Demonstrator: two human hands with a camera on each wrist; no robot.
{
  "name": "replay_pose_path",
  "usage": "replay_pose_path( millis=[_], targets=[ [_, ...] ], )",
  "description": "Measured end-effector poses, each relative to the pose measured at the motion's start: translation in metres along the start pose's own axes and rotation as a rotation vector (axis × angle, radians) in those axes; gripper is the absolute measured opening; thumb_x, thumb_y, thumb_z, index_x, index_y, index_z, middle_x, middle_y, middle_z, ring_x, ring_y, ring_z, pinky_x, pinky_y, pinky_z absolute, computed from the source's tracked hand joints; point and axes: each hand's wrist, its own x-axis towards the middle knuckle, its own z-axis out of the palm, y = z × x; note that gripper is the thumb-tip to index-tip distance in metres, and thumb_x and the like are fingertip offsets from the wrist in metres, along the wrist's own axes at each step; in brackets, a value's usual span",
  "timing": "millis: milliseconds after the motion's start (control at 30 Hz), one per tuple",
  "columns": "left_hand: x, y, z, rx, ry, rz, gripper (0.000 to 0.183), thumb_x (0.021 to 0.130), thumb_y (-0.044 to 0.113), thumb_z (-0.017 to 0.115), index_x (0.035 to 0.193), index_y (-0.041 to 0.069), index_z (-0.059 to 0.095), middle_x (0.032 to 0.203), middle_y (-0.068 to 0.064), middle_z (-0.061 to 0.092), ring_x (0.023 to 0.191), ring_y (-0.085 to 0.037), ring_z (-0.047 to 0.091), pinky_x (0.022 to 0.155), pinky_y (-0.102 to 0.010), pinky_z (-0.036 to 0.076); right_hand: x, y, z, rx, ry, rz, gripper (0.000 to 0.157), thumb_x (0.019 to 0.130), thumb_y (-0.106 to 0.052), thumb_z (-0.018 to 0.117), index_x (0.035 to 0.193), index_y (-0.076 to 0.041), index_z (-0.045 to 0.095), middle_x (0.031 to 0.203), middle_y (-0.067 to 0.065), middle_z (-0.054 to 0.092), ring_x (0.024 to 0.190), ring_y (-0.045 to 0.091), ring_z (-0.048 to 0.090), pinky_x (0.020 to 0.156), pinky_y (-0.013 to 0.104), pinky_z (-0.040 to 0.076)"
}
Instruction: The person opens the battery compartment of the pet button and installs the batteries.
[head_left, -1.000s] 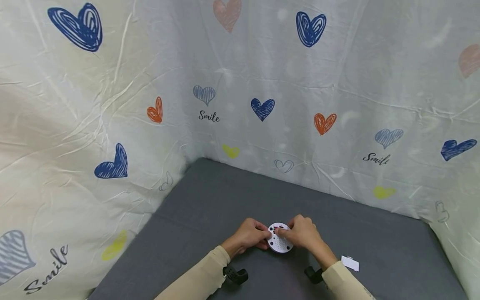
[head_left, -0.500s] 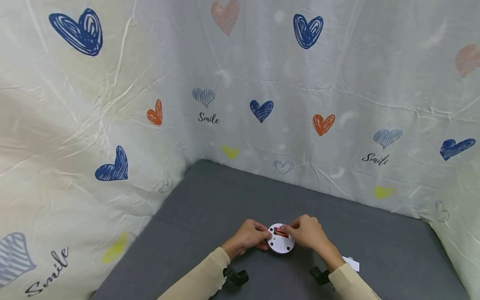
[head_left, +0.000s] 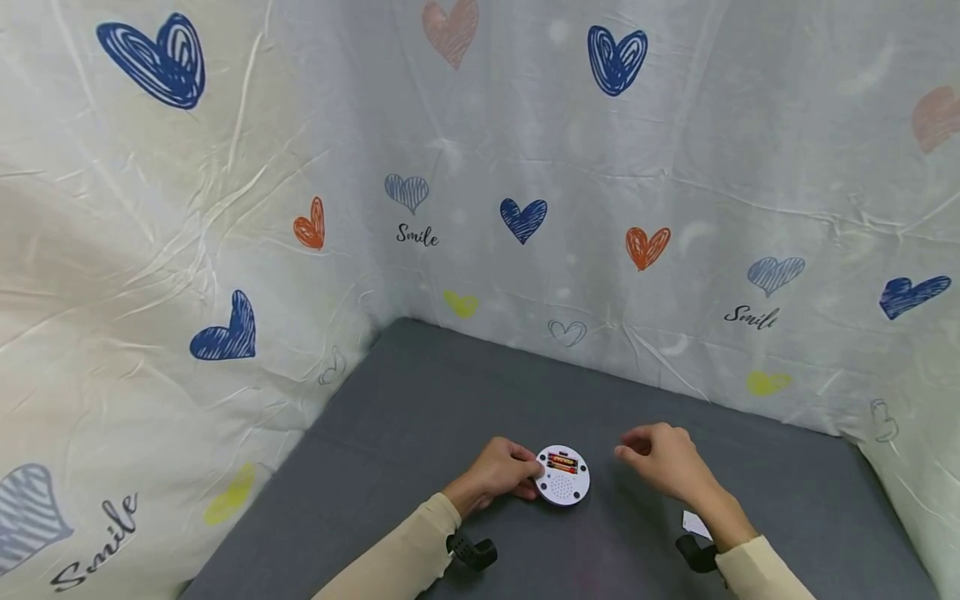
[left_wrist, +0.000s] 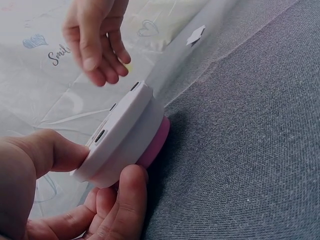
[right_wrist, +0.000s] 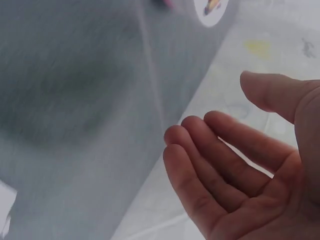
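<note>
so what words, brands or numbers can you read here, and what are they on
"Smile": on the curtain, three times in the head view.
"Smil": on the curtain in the left wrist view, its end unclear.
Batteries in the white round device: any print too small to read.

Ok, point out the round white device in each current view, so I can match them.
Head: round white device, lower right of centre, in the left hand.
Left wrist: round white device, left of centre.
Right wrist: round white device, right of centre, cut by the top edge.
Shared landmark: flat white piece; lower right, upper middle, lower left, in that order.
</note>
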Motion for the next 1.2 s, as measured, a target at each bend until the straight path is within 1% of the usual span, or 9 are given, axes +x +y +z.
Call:
replay_pose_path(
  millis=[133, 300, 433, 633, 800, 967, 1067, 1200],
  targets=[
    [0.001, 0.000, 0.000, 0.006, 0.003, 0.001, 0.020, 0.094, 0.000, 0.076, 0.112, -0.010, 0.075, 0.093, -0.014, 0.077, 0.067, -0.014, 0.072, 0.065, -0.030, 0.069, -0.007, 0.013, -0.010, -0.043, -0.004, -0.020, 0.028, 0.098, -0.023, 0.082, 0.117, -0.002, 0.082, 0.105, 0.005, 0.082, 0.092, 0.020, 0.077, 0.079, 0.043, 0.067],
    [0.001, 0.000, 0.000, 0.000, 0.003, 0.000, 0.021, 0.093, -0.001, 0.075, 0.112, -0.010, 0.074, 0.093, -0.014, 0.077, 0.066, -0.014, 0.072, 0.064, -0.030, 0.069, -0.016, 0.029, -0.018, -0.116, -0.022, -0.018, 0.028, 0.094, -0.020, 0.086, 0.116, -0.002, 0.082, 0.110, 0.011, 0.083, 0.097, 0.027, 0.078, 0.083, 0.048, 0.067],
    [0.001, 0.001, 0.000, -0.004, 0.004, -0.002, 0.022, 0.093, -0.001, 0.075, 0.112, -0.011, 0.074, 0.093, -0.014, 0.076, 0.066, -0.014, 0.072, 0.063, -0.029, 0.069, -0.023, 0.038, -0.022, -0.163, -0.062, -0.013, 0.031, 0.091, -0.017, 0.088, 0.117, -0.001, 0.081, 0.113, 0.015, 0.082, 0.100, 0.032, 0.077, 0.083, 0.051, 0.067],
    [0.001, 0.001, 0.000, 0.001, 0.003, -0.006, 0.021, 0.093, -0.001, 0.075, 0.113, -0.011, 0.074, 0.093, -0.015, 0.077, 0.066, -0.014, 0.072, 0.064, -0.030, 0.069, -0.034, 0.052, -0.026, -0.215, -0.140, 0.011, 0.034, 0.088, -0.015, 0.090, 0.118, -0.001, 0.081, 0.114, 0.015, 0.082, 0.101, 0.034, 0.077, 0.081, 0.052, 0.067],
    [0.000, 0.001, 0.000, 0.009, 0.010, -0.010, 0.021, 0.094, -0.001, 0.076, 0.112, -0.010, 0.074, 0.093, -0.014, 0.077, 0.065, -0.014, 0.072, 0.063, -0.029, 0.069, -0.040, 0.065, -0.026, -0.248, -0.184, 0.017, 0.036, 0.086, -0.015, 0.092, 0.117, 0.000, 0.080, 0.114, 0.016, 0.081, 0.102, 0.036, 0.077, 0.081, 0.054, 0.066],
    [0.001, 0.001, 0.000, 0.010, 0.009, -0.004, 0.021, 0.094, 0.000, 0.076, 0.113, -0.010, 0.075, 0.093, -0.014, 0.077, 0.065, -0.014, 0.072, 0.064, -0.030, 0.069, -0.043, 0.076, -0.021, -0.284, -0.230, 0.044, 0.034, 0.085, -0.013, 0.092, 0.115, -0.002, 0.080, 0.112, 0.015, 0.081, 0.103, 0.038, 0.077, 0.083, 0.057, 0.066],
    [0.001, 0.000, 0.000, 0.014, 0.008, -0.003, 0.020, 0.095, 0.000, 0.076, 0.112, -0.010, 0.075, 0.093, -0.014, 0.077, 0.066, -0.014, 0.072, 0.064, -0.030, 0.069, -0.046, 0.082, -0.017, -0.309, -0.237, 0.049, 0.031, 0.084, -0.010, 0.092, 0.112, -0.003, 0.081, 0.111, 0.013, 0.081, 0.103, 0.038, 0.077, 0.084, 0.059, 0.065],
    [0.001, -0.001, 0.000, 0.008, 0.006, -0.003, 0.020, 0.094, 0.001, 0.077, 0.111, -0.010, 0.075, 0.093, -0.014, 0.077, 0.067, -0.015, 0.072, 0.065, -0.030, 0.069, -0.051, 0.088, -0.012, -0.318, -0.206, 0.022, 0.028, 0.080, -0.005, 0.092, 0.105, -0.007, 0.081, 0.105, 0.009, 0.081, 0.098, 0.036, 0.077, 0.082, 0.058, 0.065]
  ],
)
